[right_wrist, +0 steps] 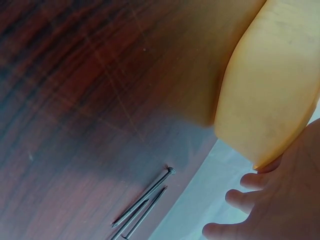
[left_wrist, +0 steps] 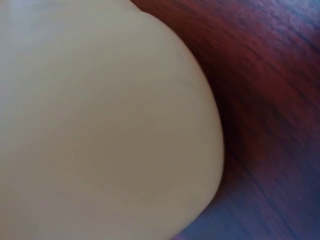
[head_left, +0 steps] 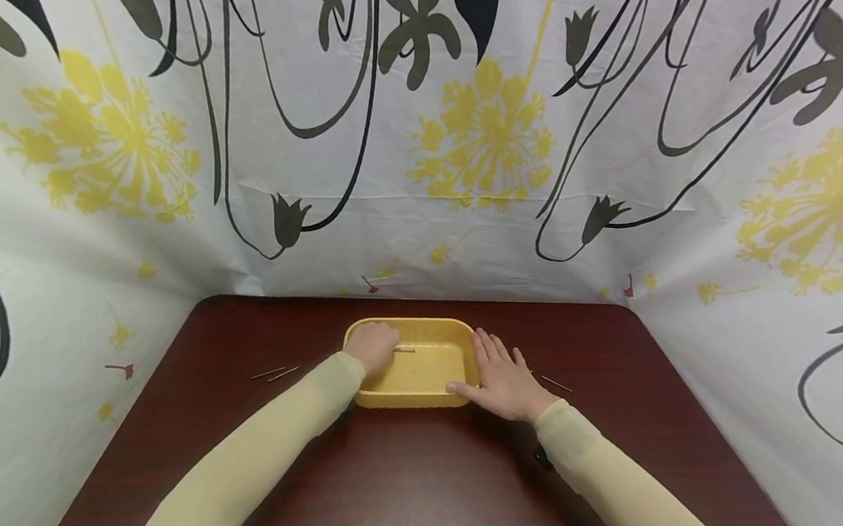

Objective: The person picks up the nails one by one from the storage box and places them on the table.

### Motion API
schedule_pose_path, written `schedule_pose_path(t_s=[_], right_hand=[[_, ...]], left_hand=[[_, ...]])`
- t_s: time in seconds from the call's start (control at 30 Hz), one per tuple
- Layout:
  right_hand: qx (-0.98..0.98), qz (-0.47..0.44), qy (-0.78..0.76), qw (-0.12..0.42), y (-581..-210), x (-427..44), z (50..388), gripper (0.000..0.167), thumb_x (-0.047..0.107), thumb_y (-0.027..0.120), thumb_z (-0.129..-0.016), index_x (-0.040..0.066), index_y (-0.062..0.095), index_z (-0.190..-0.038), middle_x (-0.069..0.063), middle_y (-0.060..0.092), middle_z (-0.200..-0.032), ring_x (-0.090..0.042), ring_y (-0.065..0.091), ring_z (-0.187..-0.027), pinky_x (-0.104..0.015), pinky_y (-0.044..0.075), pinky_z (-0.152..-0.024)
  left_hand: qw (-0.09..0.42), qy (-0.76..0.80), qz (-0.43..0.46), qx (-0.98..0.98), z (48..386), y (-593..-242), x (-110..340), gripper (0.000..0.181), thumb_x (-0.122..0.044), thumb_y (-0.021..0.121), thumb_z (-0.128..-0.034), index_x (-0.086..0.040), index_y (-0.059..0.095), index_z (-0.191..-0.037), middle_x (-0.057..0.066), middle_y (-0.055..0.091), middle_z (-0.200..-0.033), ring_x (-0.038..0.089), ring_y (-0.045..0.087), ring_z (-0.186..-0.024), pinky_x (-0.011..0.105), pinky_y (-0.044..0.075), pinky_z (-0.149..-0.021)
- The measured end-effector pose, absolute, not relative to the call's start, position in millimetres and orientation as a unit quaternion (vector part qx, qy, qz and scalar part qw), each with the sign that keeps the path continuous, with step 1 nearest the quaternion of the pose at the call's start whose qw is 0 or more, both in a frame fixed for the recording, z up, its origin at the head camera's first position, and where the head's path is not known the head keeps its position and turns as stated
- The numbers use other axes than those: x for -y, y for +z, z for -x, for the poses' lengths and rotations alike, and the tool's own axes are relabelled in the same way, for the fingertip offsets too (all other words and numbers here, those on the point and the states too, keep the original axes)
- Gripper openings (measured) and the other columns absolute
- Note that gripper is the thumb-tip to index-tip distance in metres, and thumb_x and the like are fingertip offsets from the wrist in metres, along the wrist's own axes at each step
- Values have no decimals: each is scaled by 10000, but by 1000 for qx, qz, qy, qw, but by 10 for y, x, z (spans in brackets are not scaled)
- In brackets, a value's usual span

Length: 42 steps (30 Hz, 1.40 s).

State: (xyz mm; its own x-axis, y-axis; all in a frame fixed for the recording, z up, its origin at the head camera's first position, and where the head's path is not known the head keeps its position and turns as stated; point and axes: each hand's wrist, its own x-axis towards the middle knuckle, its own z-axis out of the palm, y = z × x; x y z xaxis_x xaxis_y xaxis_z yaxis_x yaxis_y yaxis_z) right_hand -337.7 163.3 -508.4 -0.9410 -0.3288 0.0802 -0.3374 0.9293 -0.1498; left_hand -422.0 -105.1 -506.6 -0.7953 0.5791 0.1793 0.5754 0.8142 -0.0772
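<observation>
A yellow plastic tray [head_left: 420,401] sits toward the far side of the dark wooden table. My left hand [head_left: 372,346] reaches over its left end with curled fingers. A thin metal nail [head_left: 405,350] sticks out beside those fingers, inside the tray; the fingertips are hidden. My right hand [head_left: 505,383] rests against the tray's right end, its fingers straight and the thumb spread along the front corner. In the right wrist view, its fingers lie by the corner of the tray wall [right_wrist: 270,80]. The left wrist view is mostly filled by a blurred pale yellow surface.
Two nails [head_left: 283,374] lie on the table [head_left: 403,479] left of the tray. On the right lie more nails [right_wrist: 142,197], grouped close together. A patterned white cloth [head_left: 423,246] hangs behind the table and along both sides.
</observation>
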Motion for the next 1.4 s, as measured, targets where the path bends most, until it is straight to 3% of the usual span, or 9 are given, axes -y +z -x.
schedule_pose_path(t_s=[0.17, 0.7, 1.17, 1.4], right_hand=[[982, -169, 83, 28, -5093, -1635, 3371, 1188, 906, 309, -828, 33, 119, -1611, -145, 113, -1671, -358, 170, -1509, -680, 189, -1119], [982, -166, 91, 20, -5100, -1639, 3383, 1191, 906, 320, -827, 39, 98, -1613, -158, 151, -1661, -365, 180, -1506, -681, 178, -1123], [982, -167, 83, 19, -5080, -1630, 3378, 1193, 910, 307, -825, 36, 104, -1612, -151, 131, -1666, -348, 157, -1514, -676, 175, -1127], [982, -171, 78, 23, -5083, -1641, 3371, 1174, 899, 305, -837, 38, 109, -1611, -134, 70, -1675, -331, 119, -1524, -674, 168, -1129]], left_hand=[[117, 9, 306, 945, 4247, -5123, 1053, 257, 31, 640, -848, -143, 591, -665, 31, 660, -741, 237, 655, -705, 401, 549, -633], [82, 32, 297, 951, 4298, -5177, 1047, 251, -4, 630, -881, -162, 610, -687, 11, 663, -780, 209, 641, -719, 379, 539, -640], [85, 18, 308, 947, 4225, -5118, 1123, 232, -60, 626, -900, -159, 611, -690, 2, 615, -791, 185, 605, -679, 363, 514, -602], [109, -5, 316, 942, 4119, -5018, 1165, 197, -51, 659, -847, -160, 615, -688, 10, 618, -847, 200, 621, -719, 376, 528, -636]])
